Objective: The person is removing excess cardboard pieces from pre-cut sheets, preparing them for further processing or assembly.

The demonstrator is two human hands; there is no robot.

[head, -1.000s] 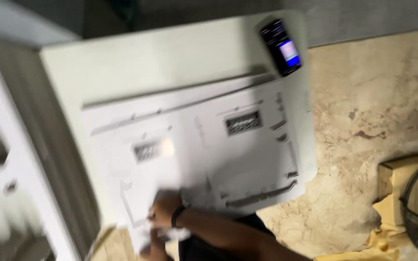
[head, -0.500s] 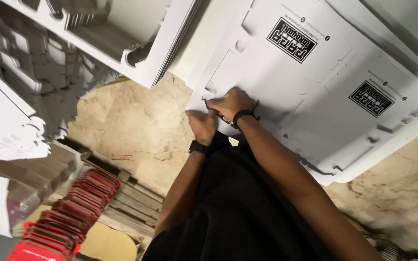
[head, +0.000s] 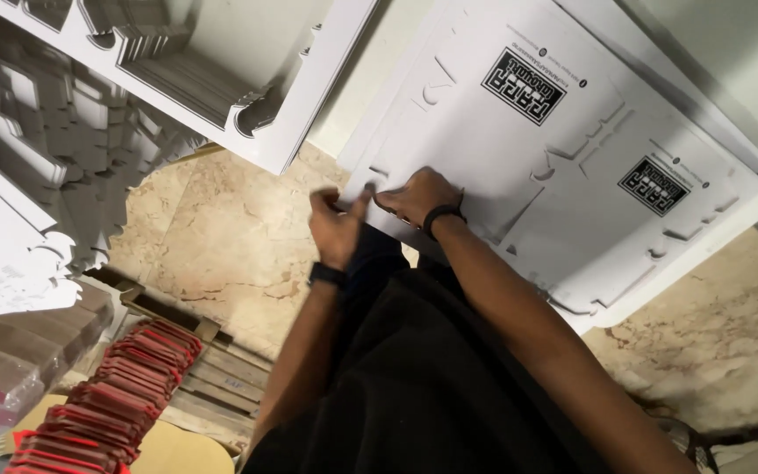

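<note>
Since half a second ago the left hand (head: 337,230) has drawn back a little from the right hand (head: 418,197), so a small gap now shows between them at the near edge of the flat white die-cut cardboard sheet (head: 554,167). Left fingers are curled, the thumb raised and pinching the sheet's corner; that grip is narrow, closed on the cardboard edge. Right fingers press down flat on the sheet just beside it, knuckles bent, holding nothing. Both wrists wear dark bands, and both forearms run up from the person's dark clothing, the right one crossing over the sheet's lower edge. Spread across the white table (head: 704,254), the sheet lies with its near corner overhanging toward the body. Left of the hands lies open beige stone floor (head: 212,254), with room to swing the arms. Farther left stand stacks of white cut cardboard (head: 37,175), and below them a wooden pallet (head: 212,369) with a row of red flat packs (head: 107,404).
</note>
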